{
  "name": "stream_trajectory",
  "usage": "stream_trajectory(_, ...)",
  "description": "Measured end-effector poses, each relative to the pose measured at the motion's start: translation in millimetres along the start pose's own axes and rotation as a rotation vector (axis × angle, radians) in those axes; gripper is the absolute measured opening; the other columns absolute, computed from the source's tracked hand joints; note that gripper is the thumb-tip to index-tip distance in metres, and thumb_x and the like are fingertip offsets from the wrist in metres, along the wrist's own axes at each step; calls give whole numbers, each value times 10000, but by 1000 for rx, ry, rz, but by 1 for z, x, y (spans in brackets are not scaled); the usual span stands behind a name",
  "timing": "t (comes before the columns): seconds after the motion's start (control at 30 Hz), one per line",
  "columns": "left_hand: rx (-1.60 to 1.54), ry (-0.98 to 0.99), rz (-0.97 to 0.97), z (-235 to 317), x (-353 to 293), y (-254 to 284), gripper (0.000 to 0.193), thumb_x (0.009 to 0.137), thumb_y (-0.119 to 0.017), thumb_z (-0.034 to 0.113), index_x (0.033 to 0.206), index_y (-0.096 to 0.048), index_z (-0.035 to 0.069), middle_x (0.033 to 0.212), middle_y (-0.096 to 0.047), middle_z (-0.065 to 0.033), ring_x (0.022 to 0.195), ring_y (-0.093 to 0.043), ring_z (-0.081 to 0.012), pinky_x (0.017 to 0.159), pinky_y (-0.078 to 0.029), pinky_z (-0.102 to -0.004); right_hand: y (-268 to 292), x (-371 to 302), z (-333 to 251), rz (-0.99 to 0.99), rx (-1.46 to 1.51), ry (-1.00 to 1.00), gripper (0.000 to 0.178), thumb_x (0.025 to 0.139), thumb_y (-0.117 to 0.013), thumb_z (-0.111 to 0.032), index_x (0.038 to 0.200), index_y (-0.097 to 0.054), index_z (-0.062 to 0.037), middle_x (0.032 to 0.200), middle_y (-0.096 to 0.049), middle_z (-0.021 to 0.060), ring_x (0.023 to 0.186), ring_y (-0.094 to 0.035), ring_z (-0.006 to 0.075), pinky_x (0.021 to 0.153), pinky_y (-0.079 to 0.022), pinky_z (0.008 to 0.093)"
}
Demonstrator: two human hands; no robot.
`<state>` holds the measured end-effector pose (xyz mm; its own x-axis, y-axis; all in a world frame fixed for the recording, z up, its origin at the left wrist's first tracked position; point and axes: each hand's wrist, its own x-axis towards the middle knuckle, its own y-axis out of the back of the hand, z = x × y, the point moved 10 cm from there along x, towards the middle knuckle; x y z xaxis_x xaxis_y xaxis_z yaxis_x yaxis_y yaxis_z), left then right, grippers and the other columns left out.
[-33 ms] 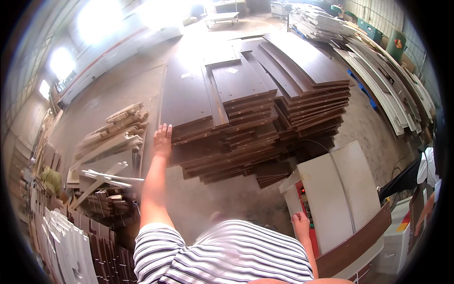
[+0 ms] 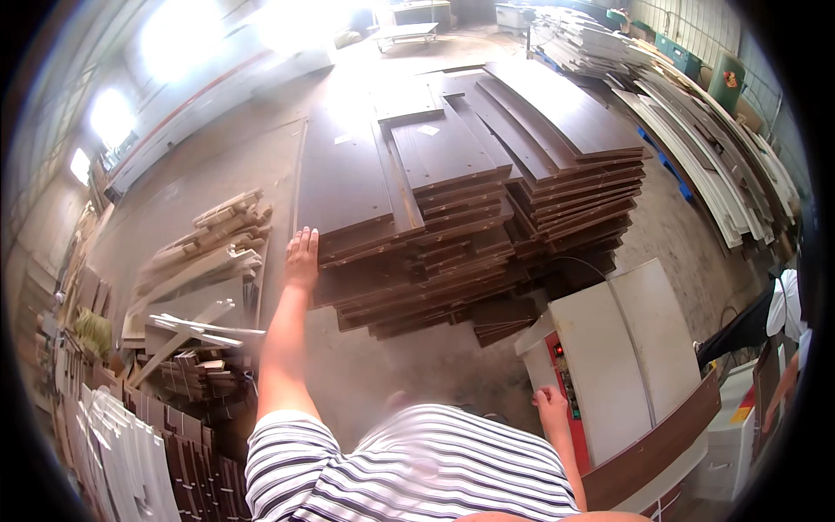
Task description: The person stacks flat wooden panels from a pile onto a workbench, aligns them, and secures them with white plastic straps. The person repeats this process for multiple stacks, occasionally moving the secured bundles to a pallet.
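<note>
My left hand (image 2: 302, 254) reaches forward with its fingers stretched out, at the near left corner of a dark brown panel (image 2: 345, 183). That panel lies on top of a large stack of brown boards (image 2: 470, 230) with layered, uneven edges. Small holes and a white label show on the upper panels. My right hand (image 2: 550, 405) is low beside a pale machine (image 2: 600, 348), its fingers curled in. Close to it is the machine's red control strip (image 2: 565, 383); I see nothing held in that hand.
Wood offcuts (image 2: 204, 248) lie on the floor at left, with pale strips (image 2: 196, 328) nearer. White panels (image 2: 122, 452) stand at lower left. Long boards (image 2: 696, 157) are stacked at far right on blue supports. A person in dark trousers (image 2: 739, 326) is at the right edge.
My left hand has shifted very slightly to the right, and the top left panel's near edge has moved a little the same way. The right hand is a touch more loosely curled.
</note>
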<state>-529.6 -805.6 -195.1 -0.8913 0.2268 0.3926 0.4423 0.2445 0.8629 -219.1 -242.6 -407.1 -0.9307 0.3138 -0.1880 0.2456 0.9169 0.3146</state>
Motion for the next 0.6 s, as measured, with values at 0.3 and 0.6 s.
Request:
stream_trajectory(0.3, -124, -186, -34, -17, 37, -2, 690, 694, -670, 56, 1334, -422, -11, 1352, -461, -213, 1245, -467, -344, 1032, -396, -391, -266, 83, -168, -413, 488, -133, 316, 928, -571, -273, 1076, -580, 6, 977, -635, 102, 901, -633, 182, 805, -522, 308)
stream_trajectory(0.6, -100, -298, -19, -23, 46, -10, 762, 638, -709, 136, 1322, -432, -54, 1313, -478, -277, 1199, -510, -368, 1000, -422, -391, -476, 157, -284, -448, 1103, -269, 171, 884, -605, -120, 1034, -571, -46, 1001, -608, 69, 919, -593, 213, 881, -499, 397)
